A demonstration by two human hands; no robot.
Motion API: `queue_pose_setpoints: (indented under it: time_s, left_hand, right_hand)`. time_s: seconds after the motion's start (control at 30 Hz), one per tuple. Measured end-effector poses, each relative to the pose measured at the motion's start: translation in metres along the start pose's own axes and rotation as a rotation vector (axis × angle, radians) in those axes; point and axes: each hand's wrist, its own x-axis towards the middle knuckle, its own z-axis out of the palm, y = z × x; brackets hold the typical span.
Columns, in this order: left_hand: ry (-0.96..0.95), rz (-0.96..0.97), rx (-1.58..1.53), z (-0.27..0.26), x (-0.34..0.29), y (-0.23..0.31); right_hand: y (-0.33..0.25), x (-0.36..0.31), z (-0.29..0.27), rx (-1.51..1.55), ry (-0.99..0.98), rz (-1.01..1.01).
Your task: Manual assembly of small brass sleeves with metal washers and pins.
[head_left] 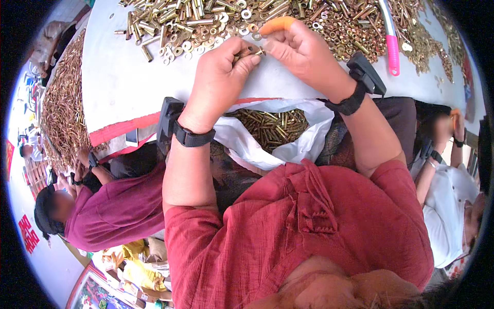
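Note:
My left hand (pixel 225 64) is closed, pinching a small brass-coloured metal sleeve bolt (pixel 248 52) between thumb and fingers. Facing it, my right hand (pixel 303 54) has its fingers curled and its thumb tip close to the bolt's end. An orange finger cover (pixel 278 24) sits on its index finger. Whether a small part is held between the right fingertips cannot be made out. Just beyond both hands lies a spread of flat washers (pixel 177 50) and nuts. Behind these are heaped loose brass-coloured metal sleeves (pixel 200 10).
A white bag (pixel 316 121), part filled with brass-coloured pieces (pixel 270 126), opens at my lap below the red-edged table (pixel 123 82). A pink-handled tool (pixel 392 54) lies at right. Another heap (pixel 64 100) is on the left. People sit on both sides (pixel 123 211).

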Motion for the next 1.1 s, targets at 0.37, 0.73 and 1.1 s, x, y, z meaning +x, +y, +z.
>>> queue_pose_setpoints:
  time_s: [0.37, 0.73, 1.1]
  left_hand:
    - [-0.005, 0.033, 0.022, -0.001, 0.001, -0.004]
    - [0.049, -0.005, -0.068, 0.003, 0.002, -0.005]
    - [0.077, -0.026, -0.089, 0.002, 0.003, -0.001]
  right_hand:
    - [-0.006, 0.0, -0.01, 0.137, -0.031, -0.058]
    - [0.001, 0.002, -0.01, 0.101, -0.047, 0.052]
    - [-0.009, 0.001, -0.014, 0.42, -0.047, 0.152]
